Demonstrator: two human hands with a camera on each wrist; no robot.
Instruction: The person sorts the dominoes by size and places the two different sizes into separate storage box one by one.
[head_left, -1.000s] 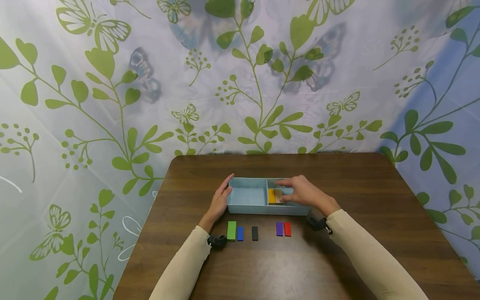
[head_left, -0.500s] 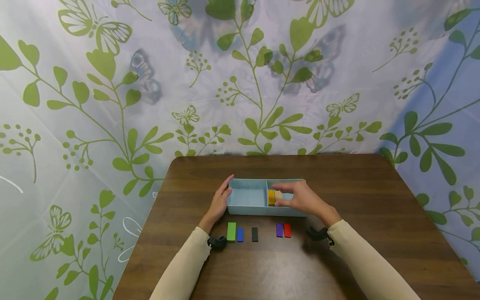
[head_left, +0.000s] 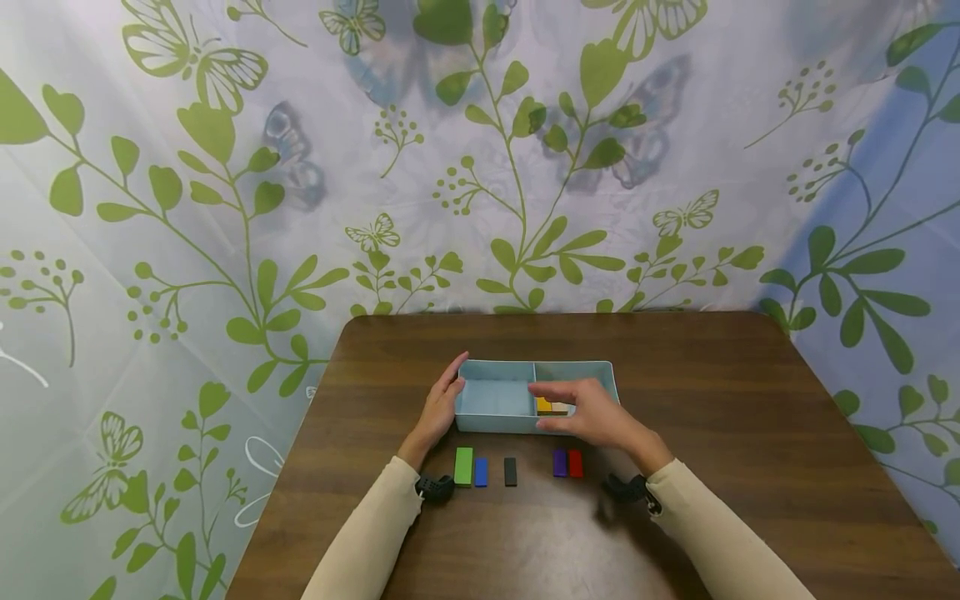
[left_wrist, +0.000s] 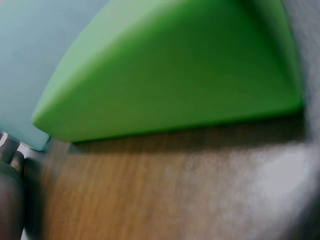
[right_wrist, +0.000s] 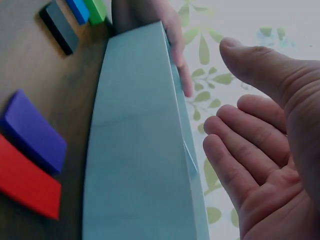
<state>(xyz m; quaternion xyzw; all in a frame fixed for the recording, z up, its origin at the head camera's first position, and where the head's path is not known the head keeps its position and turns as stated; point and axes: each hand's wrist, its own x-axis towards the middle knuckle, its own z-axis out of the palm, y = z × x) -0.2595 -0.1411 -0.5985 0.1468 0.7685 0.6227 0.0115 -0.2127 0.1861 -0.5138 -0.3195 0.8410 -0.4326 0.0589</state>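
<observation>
A pale blue two-compartment box (head_left: 495, 423) lies lengthwise on the table. My left hand (head_left: 435, 410) rests along its left end, fingers stretched along the wall; in the right wrist view its fingers (right_wrist: 175, 47) lie over the far end. My right hand (head_left: 592, 408) is over the right compartment, thumb and fingers apart with nothing between them. Below it, a yellow block (head_left: 543, 406) and a light tan block (head_left: 559, 408) lie in that compartment beside the divider, partly hidden by the hand. Large in the left wrist view is a green block (left_wrist: 175, 75).
In front of the box lie a blue block (head_left: 481, 472), a black block (head_left: 510, 472), a purple block (head_left: 560, 462) and a red block (head_left: 575, 463), with the green one at the left. A patterned curtain (head_left: 420, 250) hangs behind the table (head_left: 675, 350).
My right hand has moved left and nearer the front of the box, its fingers coming away from the tan block. The left hand stays at the box's end.
</observation>
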